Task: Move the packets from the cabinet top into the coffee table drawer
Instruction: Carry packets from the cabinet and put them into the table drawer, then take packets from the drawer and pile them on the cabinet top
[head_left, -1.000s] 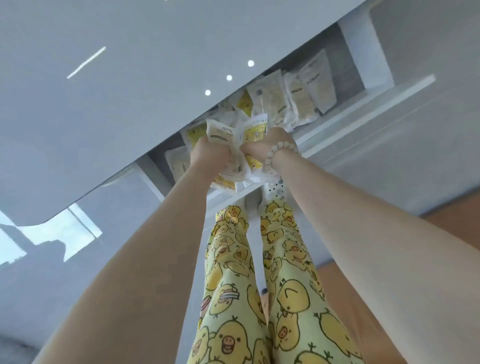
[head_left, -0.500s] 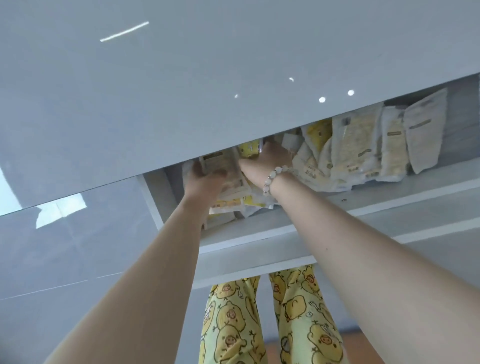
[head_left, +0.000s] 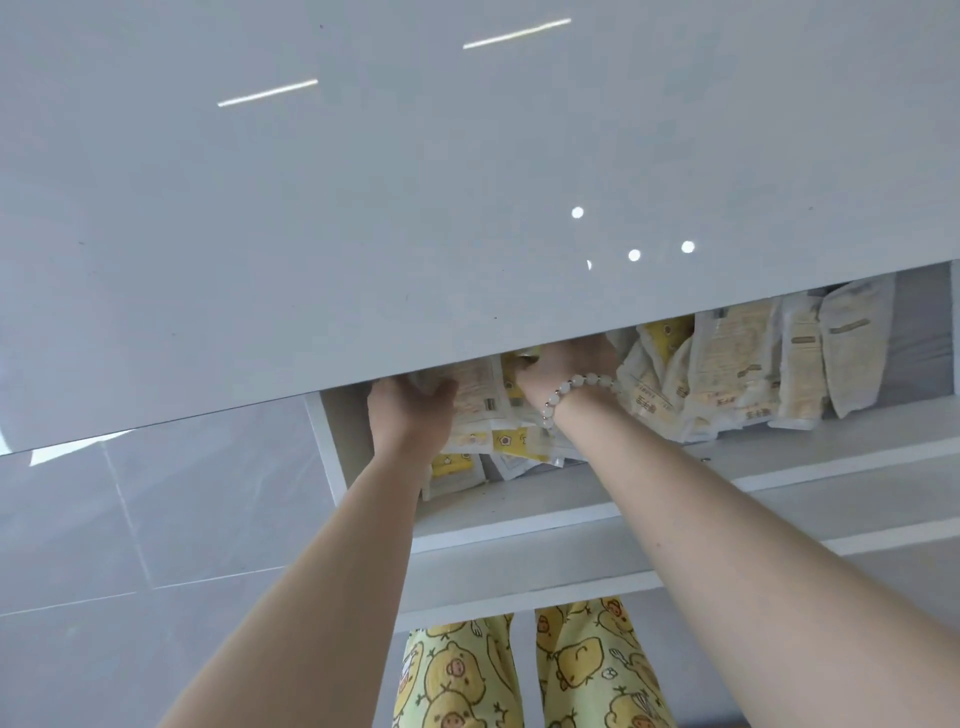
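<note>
Your left hand reached into the open drawer at about 10 o'clock from the frame's centre-bottom, its fingers curled over the top of a packet and running out of sight beneath the glossy grey counter that overhung the drawer. It was grasping that packet, though how tightly could not be told because the fingertips were hidden.

Your right hand, wearing a pale bead bracelet at the wrist, sat just beside it toward 1 o'clock. Its fingers were bent down onto the yellow-and-white packets between the two hands; whether they pinched one or only pressed on the pile could not be made out, since the counter's edge cut off the fingertips.

The packets lay inside the drawer, overlapping in a loose heap under your hands and standing in a leaning row toward 2 o'clock. That row showed roughly five packets; the heap near your hands showed at least four, their edges too tangled to count surely. The upper ends of all of them were hidden by the counter.

Two arms crossed the frame, and below the drawer front two legs in yellow chick-print trousers showed at 6 o'clock.
</note>
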